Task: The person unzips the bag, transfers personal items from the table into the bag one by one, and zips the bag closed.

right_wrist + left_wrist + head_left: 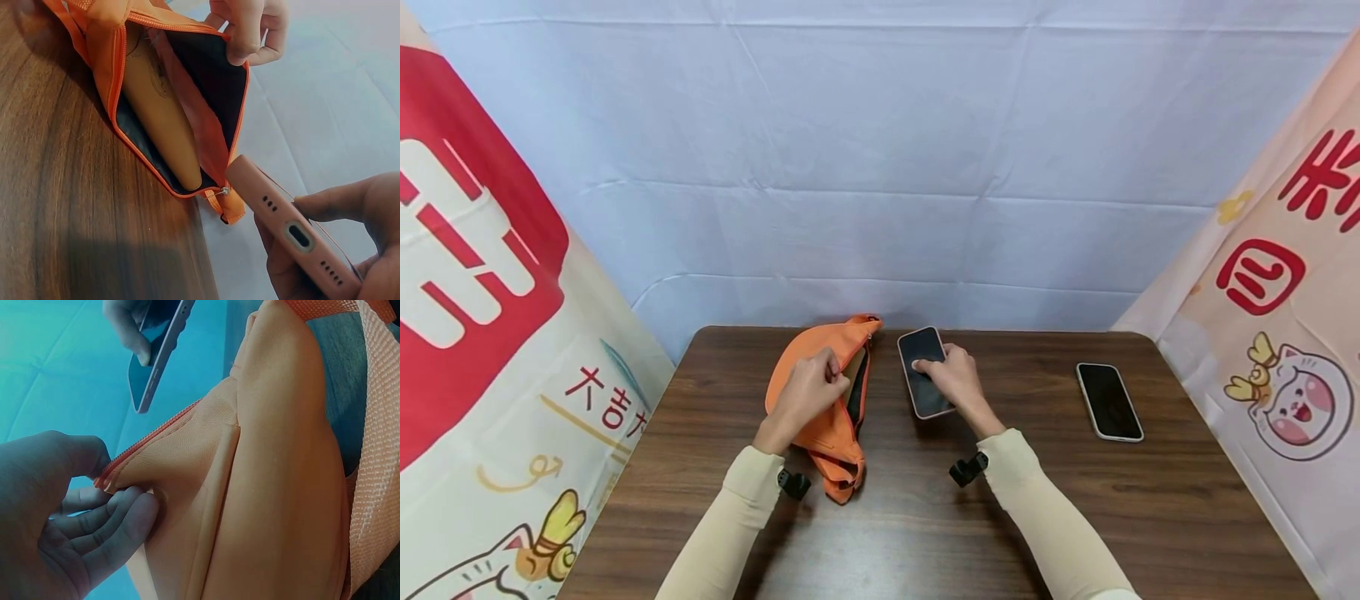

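An orange waist bag [808, 346] lies on the table with its zipped mouth gaping towards the right. My left hand [810, 385] pinches the zipper edge between thumb and fingers, lifting that side, as the left wrist view shows. Inside the bag [106, 75], the right wrist view shows a tan, smooth-sided item [156, 106] and a dark lining. My right hand [957, 375] grips a smartphone [917, 392] in a pink case, thumb over the screen, just right of the bag. Its charging-port end [299, 236] faces the right wrist camera.
Another smartphone [1108, 402] in a pale case lies screen up on the right part of the wooden table [1000, 517]. A white cloth backdrop [880, 208] hangs behind the table, with printed banners [1285, 350] at both sides.
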Demonstrator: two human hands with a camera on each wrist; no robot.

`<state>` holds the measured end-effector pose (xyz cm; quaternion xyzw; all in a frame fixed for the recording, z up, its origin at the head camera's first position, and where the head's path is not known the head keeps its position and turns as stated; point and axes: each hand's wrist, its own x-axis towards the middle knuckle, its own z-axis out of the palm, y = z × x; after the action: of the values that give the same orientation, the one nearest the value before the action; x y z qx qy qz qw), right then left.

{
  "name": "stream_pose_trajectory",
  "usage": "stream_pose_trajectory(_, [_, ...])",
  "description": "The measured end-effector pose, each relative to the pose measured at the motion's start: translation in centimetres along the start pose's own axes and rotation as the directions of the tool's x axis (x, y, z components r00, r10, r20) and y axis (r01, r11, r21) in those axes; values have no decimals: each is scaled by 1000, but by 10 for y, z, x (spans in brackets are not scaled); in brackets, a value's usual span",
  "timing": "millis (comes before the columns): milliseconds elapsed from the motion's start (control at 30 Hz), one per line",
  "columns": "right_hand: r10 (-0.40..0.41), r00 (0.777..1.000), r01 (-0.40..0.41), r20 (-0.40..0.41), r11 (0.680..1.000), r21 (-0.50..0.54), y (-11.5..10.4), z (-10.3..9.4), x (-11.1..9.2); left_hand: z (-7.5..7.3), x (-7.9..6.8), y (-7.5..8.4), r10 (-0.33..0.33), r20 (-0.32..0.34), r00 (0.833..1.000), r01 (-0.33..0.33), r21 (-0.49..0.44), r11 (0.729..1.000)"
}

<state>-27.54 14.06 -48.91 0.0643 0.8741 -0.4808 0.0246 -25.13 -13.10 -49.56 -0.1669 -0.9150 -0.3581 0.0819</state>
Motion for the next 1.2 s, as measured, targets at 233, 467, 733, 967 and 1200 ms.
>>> stream_pose_trajectory(233, [-2, 1000, 2, 3, 1000, 6, -2, 4, -1, -1, 0, 0, 0, 3, 1000, 0, 0, 1000])
stream_pose_trajectory(467, [-6, 1000, 6, -3, 1000, 3, -4, 8, -1, 0, 1, 0, -9, 1, 1000, 9, 0, 1000])
stream_pose_trajectory(733, [-1, 1000, 1, 17, 1000, 20, -4, 12, -3, 0, 1, 0, -14, 0, 1000, 14, 9, 1000])
stream_pose_trajectory(967, [3, 999, -5, 36, 999, 40, -4, 14, -2, 0, 0, 1, -19, 8, 1000, 19, -6, 1000])
stream_pose_trajectory(1200, [-2, 1000, 1, 28, 999, 41, -5, 15, -3, 1, 0, 0, -13, 4, 1000, 13, -4, 1000])
